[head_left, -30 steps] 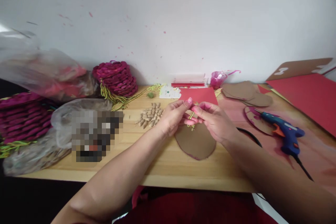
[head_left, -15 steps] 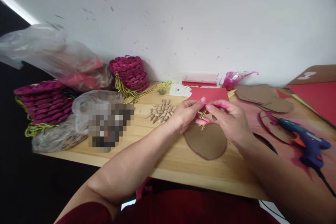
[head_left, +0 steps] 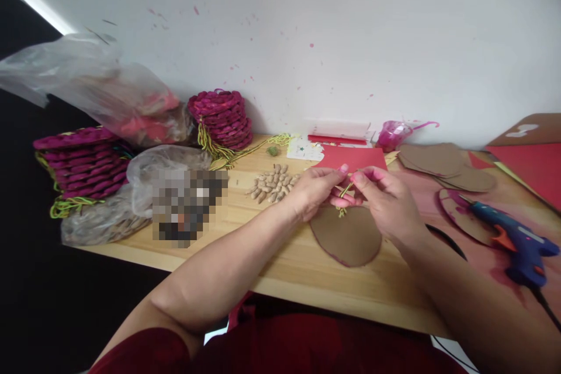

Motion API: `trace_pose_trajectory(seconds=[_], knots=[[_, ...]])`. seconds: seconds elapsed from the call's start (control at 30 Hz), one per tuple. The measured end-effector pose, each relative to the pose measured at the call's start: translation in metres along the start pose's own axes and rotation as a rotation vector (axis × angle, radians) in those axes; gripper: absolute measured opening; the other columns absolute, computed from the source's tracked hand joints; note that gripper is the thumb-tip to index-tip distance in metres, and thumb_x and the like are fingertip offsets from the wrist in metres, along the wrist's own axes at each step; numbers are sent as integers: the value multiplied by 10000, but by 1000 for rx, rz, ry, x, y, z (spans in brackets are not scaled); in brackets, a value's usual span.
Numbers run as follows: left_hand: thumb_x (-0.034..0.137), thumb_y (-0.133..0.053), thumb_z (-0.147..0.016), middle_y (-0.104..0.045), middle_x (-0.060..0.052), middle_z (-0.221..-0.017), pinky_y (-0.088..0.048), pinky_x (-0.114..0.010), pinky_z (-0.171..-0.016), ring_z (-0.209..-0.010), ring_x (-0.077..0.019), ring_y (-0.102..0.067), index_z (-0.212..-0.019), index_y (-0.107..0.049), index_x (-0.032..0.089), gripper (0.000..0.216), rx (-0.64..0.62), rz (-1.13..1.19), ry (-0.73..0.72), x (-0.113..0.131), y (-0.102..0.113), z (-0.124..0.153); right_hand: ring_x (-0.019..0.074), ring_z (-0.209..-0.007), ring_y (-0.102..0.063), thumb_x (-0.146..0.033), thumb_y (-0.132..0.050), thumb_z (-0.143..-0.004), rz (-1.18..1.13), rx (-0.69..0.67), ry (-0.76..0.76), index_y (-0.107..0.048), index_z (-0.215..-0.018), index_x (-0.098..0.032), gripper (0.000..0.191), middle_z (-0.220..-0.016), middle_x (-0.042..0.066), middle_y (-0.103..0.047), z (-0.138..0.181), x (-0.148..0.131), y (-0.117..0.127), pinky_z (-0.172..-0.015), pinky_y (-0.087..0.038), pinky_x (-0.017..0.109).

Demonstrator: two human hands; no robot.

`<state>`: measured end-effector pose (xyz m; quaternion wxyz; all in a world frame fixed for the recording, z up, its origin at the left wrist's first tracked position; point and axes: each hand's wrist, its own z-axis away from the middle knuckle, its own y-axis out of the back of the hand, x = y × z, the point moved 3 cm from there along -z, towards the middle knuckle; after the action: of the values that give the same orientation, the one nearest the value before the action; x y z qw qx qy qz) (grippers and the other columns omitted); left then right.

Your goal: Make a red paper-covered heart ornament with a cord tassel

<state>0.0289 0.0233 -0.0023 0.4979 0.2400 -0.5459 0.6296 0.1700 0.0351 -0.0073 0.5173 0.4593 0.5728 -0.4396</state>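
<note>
Between my two hands runs a short bundle of yellow-green yarn, its knotted, frayed end hanging downward. My left hand grips the yarn with its fingers curled around it. The thumb and fingers of my right hand pinch the yarn's upper end. Just below both hands a rounded cardboard piece with a purple-stained edge lies flat on the wooden table. A pile of peanuts in their shells sits to the left of my left hand. Behind my hands lies red paper.
Magenta woven baskets with yarn tassels and plastic bags stand at the left. On the right are a blue glue gun with its cord, stacked cardboard pieces and a pink cup. The wall rises behind.
My hands stay together on the yarn, the right fingers shifting slightly along its upper end. The whole view has shifted a little, so things appear farther right.
</note>
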Motion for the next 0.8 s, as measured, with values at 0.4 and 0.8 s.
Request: trace_pose_trajectory(seconds=[0.4, 0.8], knots=[[451, -765, -834, -587, 30, -628, -347, -196, -469, -492, -64, -507, -741, -632, 144, 348, -45, -449, -355, 3, 2, 4, 126, -760, -606, -374, -951, -584, -360, -14, -198, -698, -704, -227, 316, -774, -22, -671, -4, -4, 2, -602, -473, 245], [490, -713, -838, -498, 54, -600, -281, -226, -509, -524, -74, -352, -802, -653, 154, 343, -15, -448, -529, -1, -1, 6, 102, -732, -561, -342, -981, -499, -394, 64, -179, -698, -646, -242, 335, -745, -37, -648, 0, -12, -1, -567, -422, 209]])
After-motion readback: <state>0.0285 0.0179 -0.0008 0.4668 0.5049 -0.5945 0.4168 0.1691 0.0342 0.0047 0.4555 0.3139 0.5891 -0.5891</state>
